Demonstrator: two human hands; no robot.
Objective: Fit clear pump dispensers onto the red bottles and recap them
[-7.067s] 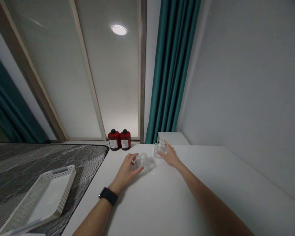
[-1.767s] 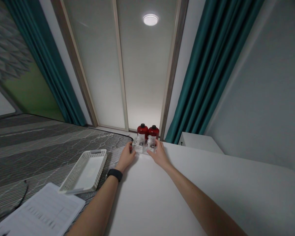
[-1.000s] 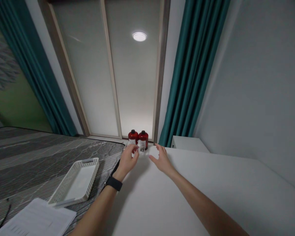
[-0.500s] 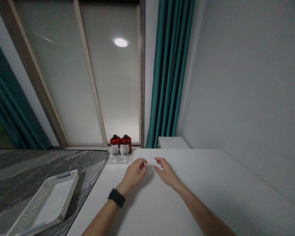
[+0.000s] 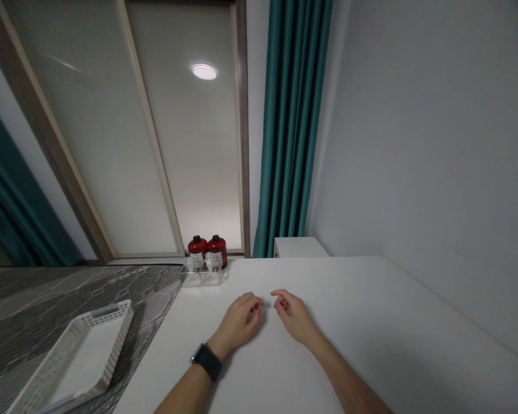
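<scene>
Both my hands rest on the white table (image 5: pixel 371 310), close together and holding nothing. My left hand (image 5: pixel 238 323), with a black watch (image 5: pixel 206 361) on its wrist, is curled into a loose fist with the knuckles up. My right hand (image 5: pixel 296 317) lies beside it, its fingers bent but apart. A small clear tray (image 5: pixel 201 277) with little clear bottles in it stands at the table's far left corner, about a hand's length beyond my left hand. Two dark red bottles (image 5: pixel 207 251) stand right behind the tray.
A white perforated basket (image 5: pixel 75 356) lies on the grey patterned surface (image 5: pixel 47 293) to the left of the table. A low white cabinet (image 5: pixel 300 247) sits behind the table by the teal curtain (image 5: pixel 291 126). A plain wall runs along the right.
My hands have let go of the clear tray, left it before the red bottles, and drawn back toward me. Their fingers have curled in over the last half second.
</scene>
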